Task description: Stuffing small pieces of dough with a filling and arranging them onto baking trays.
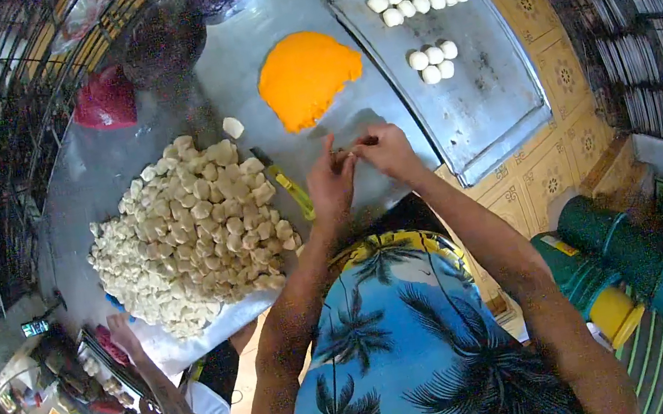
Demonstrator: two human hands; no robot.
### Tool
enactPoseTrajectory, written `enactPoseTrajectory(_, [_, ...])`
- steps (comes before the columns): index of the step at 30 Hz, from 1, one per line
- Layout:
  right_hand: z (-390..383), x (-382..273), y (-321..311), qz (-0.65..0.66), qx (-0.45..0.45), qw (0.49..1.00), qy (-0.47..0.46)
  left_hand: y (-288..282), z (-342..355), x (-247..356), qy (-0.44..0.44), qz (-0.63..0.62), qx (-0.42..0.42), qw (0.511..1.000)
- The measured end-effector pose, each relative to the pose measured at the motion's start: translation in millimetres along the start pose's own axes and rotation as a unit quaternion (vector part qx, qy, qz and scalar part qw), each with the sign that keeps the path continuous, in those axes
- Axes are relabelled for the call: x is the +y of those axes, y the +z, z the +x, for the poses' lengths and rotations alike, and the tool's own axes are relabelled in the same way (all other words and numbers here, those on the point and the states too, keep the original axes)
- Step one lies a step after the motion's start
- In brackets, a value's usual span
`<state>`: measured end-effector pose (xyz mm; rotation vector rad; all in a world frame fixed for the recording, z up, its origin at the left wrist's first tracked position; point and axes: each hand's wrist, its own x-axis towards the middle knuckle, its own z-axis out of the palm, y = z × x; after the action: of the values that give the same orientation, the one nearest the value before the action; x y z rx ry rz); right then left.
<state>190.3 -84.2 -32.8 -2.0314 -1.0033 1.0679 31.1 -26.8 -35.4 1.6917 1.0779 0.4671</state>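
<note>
My left hand [331, 179] and my right hand [389, 154] meet over the steel table [237, 48], close to its near edge. Thumbs and fingers of both are pinched together at one spot, on something too small and covered to make out. Just beyond them lies a flat orange mass [307, 81], dough-like, with a ragged right edge. Left of my left hand is a tool with a yellow-green handle [295, 194] and a dark end. A large heap of pale dough pieces [188, 230] spreads further left, and one loose piece [233, 127] sits at its far side.
A metal tray [497, 103] on the right holds white balls [421, 4] in two groups. Dark wrapped bundles [164, 38] and a red bag [105, 100] stand at the far left. Another person's arm [157, 391] reaches to the heap. Green drums [597, 243] stand at right.
</note>
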Motion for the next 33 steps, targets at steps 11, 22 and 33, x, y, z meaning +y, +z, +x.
enactPoseTrajectory(11, [-50, 13, -36, 0.345, 0.031, 0.937, 0.037, 43, 15, 15, -0.275, -0.438, -0.108, 0.849])
enactPoseTrajectory(22, [36, 47, -237, -0.119, 0.181, 0.976, 0.009, 133, 118, 139, 0.185, 0.105, -0.029, 0.977])
enactPoseTrajectory(33, [67, 51, -223, 0.024, 0.105, 0.994, -0.03, 158, 135, 111, 0.173, 0.076, -0.059, 0.98])
